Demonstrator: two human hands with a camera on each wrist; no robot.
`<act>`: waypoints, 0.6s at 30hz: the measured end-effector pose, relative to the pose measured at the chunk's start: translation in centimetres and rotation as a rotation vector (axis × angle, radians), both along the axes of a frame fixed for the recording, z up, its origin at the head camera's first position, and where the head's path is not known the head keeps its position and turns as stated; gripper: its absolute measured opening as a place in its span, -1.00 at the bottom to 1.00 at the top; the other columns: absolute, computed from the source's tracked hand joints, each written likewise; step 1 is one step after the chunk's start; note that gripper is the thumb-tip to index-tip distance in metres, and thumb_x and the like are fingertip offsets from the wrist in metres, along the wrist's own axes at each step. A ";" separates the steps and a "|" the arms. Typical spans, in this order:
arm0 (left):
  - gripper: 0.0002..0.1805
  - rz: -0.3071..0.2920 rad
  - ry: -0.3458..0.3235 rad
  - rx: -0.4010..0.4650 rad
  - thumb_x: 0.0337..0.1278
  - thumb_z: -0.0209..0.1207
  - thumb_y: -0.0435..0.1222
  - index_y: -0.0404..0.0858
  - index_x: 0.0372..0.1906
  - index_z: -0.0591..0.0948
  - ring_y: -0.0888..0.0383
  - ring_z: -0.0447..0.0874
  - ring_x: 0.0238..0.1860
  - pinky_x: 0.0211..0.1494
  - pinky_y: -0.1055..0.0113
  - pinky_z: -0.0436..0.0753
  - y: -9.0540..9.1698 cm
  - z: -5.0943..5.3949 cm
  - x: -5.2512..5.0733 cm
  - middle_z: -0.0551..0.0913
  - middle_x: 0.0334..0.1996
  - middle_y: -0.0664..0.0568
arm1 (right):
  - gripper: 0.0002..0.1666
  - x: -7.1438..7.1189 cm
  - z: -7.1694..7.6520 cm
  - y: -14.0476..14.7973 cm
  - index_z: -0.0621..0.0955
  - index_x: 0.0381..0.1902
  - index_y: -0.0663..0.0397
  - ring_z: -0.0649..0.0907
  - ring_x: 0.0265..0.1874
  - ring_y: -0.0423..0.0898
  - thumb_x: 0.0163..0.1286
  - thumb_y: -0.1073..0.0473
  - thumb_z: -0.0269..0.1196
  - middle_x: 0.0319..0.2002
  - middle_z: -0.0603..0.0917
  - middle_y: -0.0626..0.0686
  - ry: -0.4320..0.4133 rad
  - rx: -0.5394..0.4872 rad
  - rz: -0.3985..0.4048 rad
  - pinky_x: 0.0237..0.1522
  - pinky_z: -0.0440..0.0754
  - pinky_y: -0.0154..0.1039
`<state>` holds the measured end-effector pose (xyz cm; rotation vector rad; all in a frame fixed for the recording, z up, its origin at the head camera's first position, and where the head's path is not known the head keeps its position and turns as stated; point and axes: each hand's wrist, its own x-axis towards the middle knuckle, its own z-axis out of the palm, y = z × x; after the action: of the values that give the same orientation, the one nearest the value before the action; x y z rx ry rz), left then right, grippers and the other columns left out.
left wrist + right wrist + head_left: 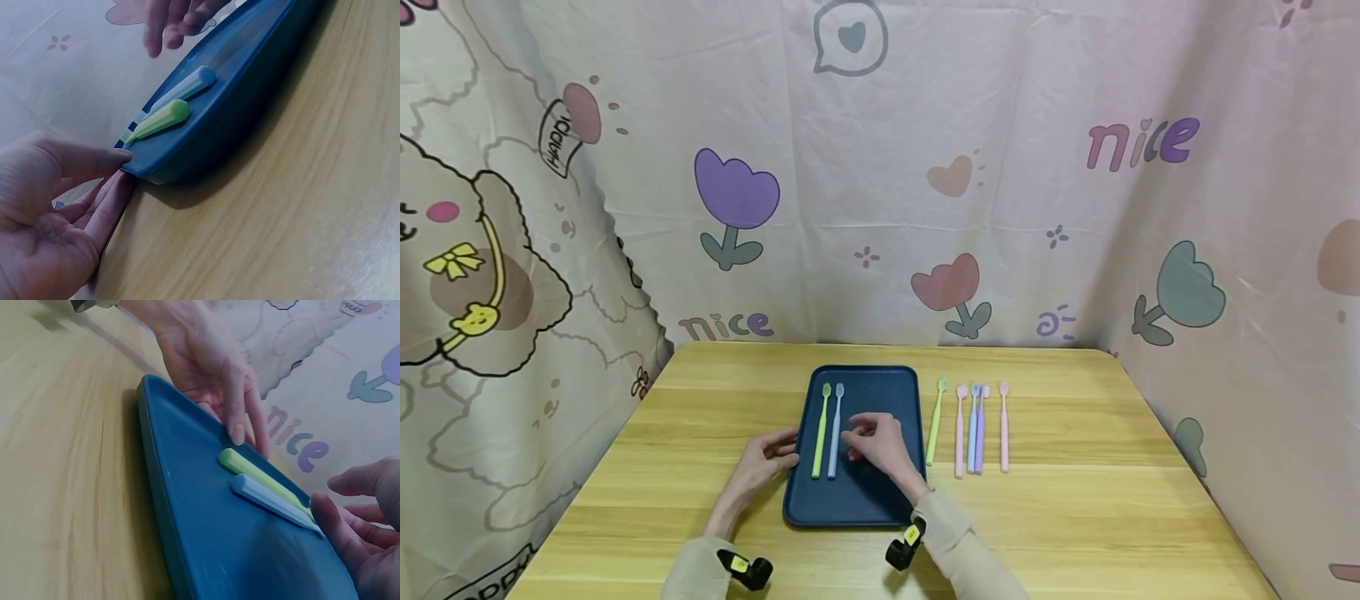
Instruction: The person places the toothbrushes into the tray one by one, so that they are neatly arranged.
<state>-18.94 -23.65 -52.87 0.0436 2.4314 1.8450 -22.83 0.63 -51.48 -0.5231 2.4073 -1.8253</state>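
Observation:
A dark blue tray [850, 510] holds a green toothbrush [820, 433] and a light blue toothbrush [835, 435], side by side near its left side. At the tray's left edge, my left hand [752, 475] pinches the rim; the left wrist view shows the thumb [94, 159] on top and fingers against the outer side. Over the tray, just right of the blue toothbrush, my right hand [882, 446] hovers with bent fingers and nothing held. In the right wrist view its thumb and index finger [356, 481] stand apart.
Right of the tray on the wooden table [1075, 517] lie a green toothbrush [935, 425], a pink one [959, 433], touching or nearly touching blue [972, 433] and purple [981, 433] ones, and another pink one [1004, 429]. A patterned curtain [850, 250] hangs behind.

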 end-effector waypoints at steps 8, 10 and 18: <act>-0.43 -0.003 0.009 -0.007 0.26 0.21 -0.50 -0.48 0.37 0.43 -0.15 0.63 0.20 0.00 0.57 0.59 0.1 -0.1 0.0 0.56 0.25 -0.41 | -0.57 0.5 0.5 1.7 0.64 0.12 0.37 0.78 -0.54 0.01 0.37 0.21 0.33 -0.31 0.78 0.26 0.030 -0.010 -0.013 -0.39 0.75 -0.25; -0.43 -0.002 0.005 -0.009 0.26 0.21 -0.51 -0.48 0.37 0.43 -0.15 0.62 0.21 0.00 0.57 0.59 0.1 0.0 0.1 0.56 0.25 -0.42 | -0.58 0.7 0.7 2.1 0.64 0.11 0.39 0.79 -0.50 0.11 0.37 0.24 0.33 -0.30 0.77 0.28 0.038 -0.022 -0.021 -0.38 0.76 -0.19; -0.43 0.002 -0.003 0.002 0.27 0.20 -0.51 -0.48 0.38 0.42 -0.22 0.57 0.26 0.01 0.59 0.57 0.1 0.2 0.2 0.54 0.28 -0.40 | -0.62 1.8 2.8 4.3 0.60 0.12 0.48 0.75 -0.40 0.38 0.37 0.40 0.27 -0.23 0.71 0.48 0.022 -0.092 -0.019 -0.29 0.75 0.10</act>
<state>-18.77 -23.57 -52.70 0.0382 2.4281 1.8475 -21.04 4.91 -48.70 -0.5330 2.3590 -1.9560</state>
